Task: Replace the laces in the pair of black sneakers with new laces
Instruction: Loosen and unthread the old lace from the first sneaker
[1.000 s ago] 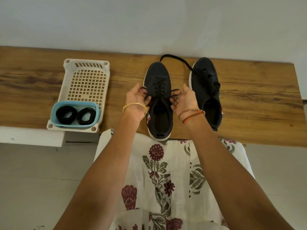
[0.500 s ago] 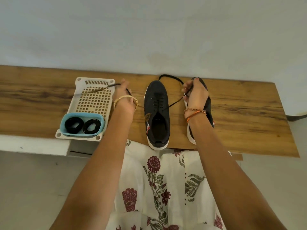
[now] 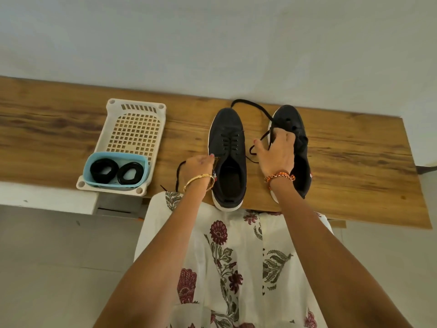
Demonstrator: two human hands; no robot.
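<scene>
2 black sneakers stand side by side on the wooden table (image 3: 354,166), toes toward the wall. The left hand (image 3: 198,167) sits just beside the left sneaker (image 3: 227,129), fingers curled around one end of its lace (image 3: 178,172), which trails toward the table's near edge. The right hand (image 3: 276,153) hovers over the right sneaker (image 3: 289,117), fingers curled on the lace's other end (image 3: 254,149). A loose lace (image 3: 250,104) loops between the toes. A white basket (image 3: 136,110) holds a blue tub (image 3: 91,162) with 2 coiled laces (image 3: 104,169).
</scene>
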